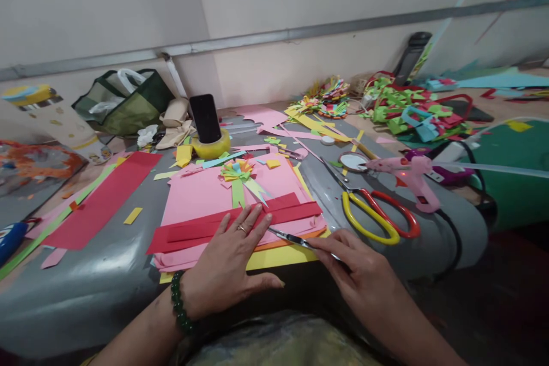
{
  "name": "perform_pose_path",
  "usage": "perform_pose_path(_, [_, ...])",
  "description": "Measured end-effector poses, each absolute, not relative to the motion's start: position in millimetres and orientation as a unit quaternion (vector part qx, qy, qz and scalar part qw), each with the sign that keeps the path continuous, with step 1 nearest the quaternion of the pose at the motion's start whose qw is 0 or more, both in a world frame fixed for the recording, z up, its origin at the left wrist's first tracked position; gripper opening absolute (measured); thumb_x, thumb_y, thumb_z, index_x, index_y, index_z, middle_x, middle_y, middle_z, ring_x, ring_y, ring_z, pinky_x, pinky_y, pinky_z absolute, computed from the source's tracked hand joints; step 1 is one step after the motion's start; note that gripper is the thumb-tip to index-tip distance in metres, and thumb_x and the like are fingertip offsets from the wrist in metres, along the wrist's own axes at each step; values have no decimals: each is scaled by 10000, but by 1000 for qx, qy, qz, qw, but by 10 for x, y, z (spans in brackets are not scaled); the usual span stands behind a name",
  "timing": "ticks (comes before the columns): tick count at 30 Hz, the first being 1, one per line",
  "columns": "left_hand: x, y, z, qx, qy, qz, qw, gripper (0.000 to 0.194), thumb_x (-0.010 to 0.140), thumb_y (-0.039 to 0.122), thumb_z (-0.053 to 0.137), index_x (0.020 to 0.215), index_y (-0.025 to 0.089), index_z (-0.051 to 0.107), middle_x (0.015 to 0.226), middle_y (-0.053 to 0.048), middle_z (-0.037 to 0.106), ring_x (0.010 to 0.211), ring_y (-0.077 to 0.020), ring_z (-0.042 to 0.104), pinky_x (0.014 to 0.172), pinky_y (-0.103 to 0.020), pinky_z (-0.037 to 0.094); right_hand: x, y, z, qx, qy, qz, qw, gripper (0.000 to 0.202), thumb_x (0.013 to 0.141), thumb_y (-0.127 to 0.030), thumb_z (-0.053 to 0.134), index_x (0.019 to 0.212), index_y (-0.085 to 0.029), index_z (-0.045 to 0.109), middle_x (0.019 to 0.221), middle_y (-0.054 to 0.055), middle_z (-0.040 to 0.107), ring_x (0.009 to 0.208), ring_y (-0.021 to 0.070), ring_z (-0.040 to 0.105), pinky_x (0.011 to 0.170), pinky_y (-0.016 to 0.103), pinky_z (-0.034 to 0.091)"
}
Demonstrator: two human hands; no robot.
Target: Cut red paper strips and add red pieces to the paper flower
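My left hand (234, 251) lies with fingers spread on strips of red paper (189, 230), pressing them onto a stack of pink paper (193, 197). Between the fingers of my right hand (358, 266) is a slim craft knife (291, 238), its tip touching the red strips close to my left fingertips. Orange and yellow sheets (283, 257) show under the pink stack at the near edge. Just beyond my left hand, a small fringed paper flower (237, 170) with green strips hanging from it rests on the pink paper.
Right of the stack lie scissors (371, 217) with yellow and red handles and a pink glue gun (414, 177) with its cord. A phone (205, 118) leans in a yellow tape roll (211, 146) behind. Red paper (107, 200) is at left; paper flowers (328, 97) are piled at the back.
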State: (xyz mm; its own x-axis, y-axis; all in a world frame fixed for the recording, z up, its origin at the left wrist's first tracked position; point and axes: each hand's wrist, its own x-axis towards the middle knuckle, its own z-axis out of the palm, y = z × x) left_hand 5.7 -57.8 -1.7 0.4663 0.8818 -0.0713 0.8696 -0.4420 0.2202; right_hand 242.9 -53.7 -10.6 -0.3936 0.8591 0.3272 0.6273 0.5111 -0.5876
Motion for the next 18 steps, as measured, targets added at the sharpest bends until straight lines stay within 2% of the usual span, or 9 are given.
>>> perform_pose_path(7, [135,-571,-7,852,512,43,104,906,789,758,344,1489,209,171,1558,-91,137,1428,-295,92,1129,-534,199,2424,-518,-119,-452,-816,183,311,259,920,-204,441,1047,-226,665,891,57,613,789,164,627,688,278,516])
perform_pose_path(13, [385,-479,21,843,516,75,135,916,806,758,260,1480,140,212,1553,-136,133,1429,-290,53,1139,-490,210,2616,-450,-145,-485,-796,153,328,225,902,-263,475,1000,-241,677,849,48,626,752,174,640,647,279,525])
perform_pose_path(18, [121,-570,82,837,533,37,118,875,825,744,241,1496,193,133,1563,-79,90,1432,-283,44,1139,-527,153,2599,-456,-157,-501,-794,149,311,236,911,-291,460,998,-253,676,860,46,625,746,177,634,652,297,523])
